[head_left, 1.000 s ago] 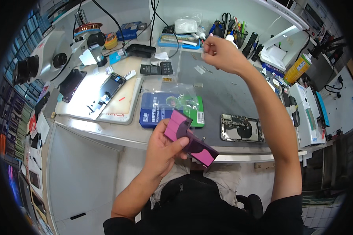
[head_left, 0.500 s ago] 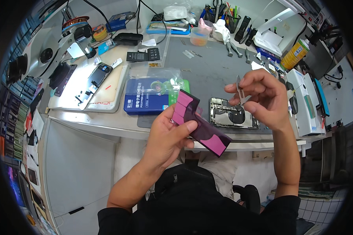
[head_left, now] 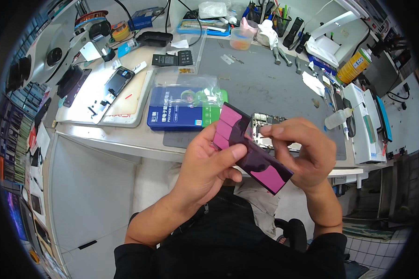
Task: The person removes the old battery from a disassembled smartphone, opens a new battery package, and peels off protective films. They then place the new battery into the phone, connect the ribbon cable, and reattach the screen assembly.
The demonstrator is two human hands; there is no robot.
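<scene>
My left hand (head_left: 206, 163) grips an L-shaped phone battery (head_left: 255, 159), dark with pink adhesive patches, its thumb lying across the face. The battery is tilted above the table's front edge. At the battery's far side is my right hand (head_left: 310, 149), thumb and forefinger pinched close together. Whatever sits between those fingertips is too small or hidden to make out. Behind both hands an opened phone (head_left: 267, 119) with bare circuitry lies on the grey mat (head_left: 284, 88), partly covered by the battery and my right fingers.
Left of the hands lies a blue and green box (head_left: 172, 109) under clear plastic wrap. Farther left, a phone screen part (head_left: 115, 88) rests on a white pad, beside a microscope (head_left: 53, 56). A small dropper bottle (head_left: 336, 119), tools and a yellow spray can (head_left: 354, 65) stand right.
My right hand has come down and left to the battery's edge. The thin pale piece it held up no longer shows. The battery has shifted slightly right.
</scene>
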